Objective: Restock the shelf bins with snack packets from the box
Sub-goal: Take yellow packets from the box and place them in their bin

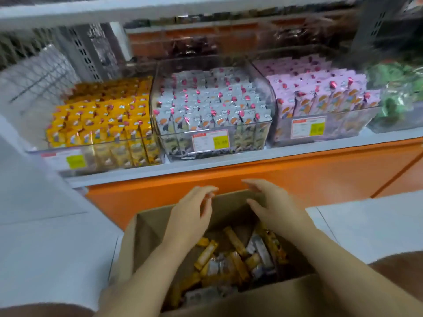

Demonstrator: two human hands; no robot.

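An open cardboard box (146, 227) sits on the floor in front of me, holding several loose yellow and grey snack packets (231, 259). My left hand (192, 213) and my right hand (272, 202) hover over the box's far end, fingers loosely bent, both holding nothing. On the shelf above stand three clear bins: one of yellow packets (103, 115), one of grey packets (212, 104) and one of pink packets (320, 92), all packed in rows.
An orange panel (297, 175) runs below the white shelf edge. Grey perforated dividers (84, 51) stand at the back left. A bin with green packets (398, 97) is at the far right. White floor tiles (45, 248) lie on both sides of the box.
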